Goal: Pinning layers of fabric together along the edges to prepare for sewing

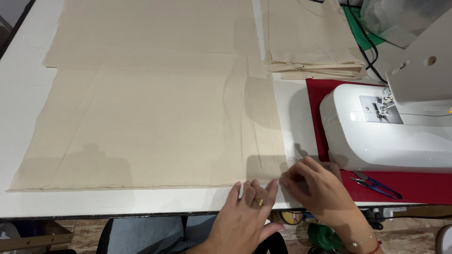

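Beige fabric sheet (155,117) flat on white table (19,94), near right corner under fingertips, left hand (242,214) fingers spread pressing hem, right hand (318,188) pinching corner edge, white sewing machine (391,127) beside.

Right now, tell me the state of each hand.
Left hand: open, fingers flat on the near right corner of the beige fabric.
Right hand: fingertips pinched at that corner's edge; what they grip cannot be told.
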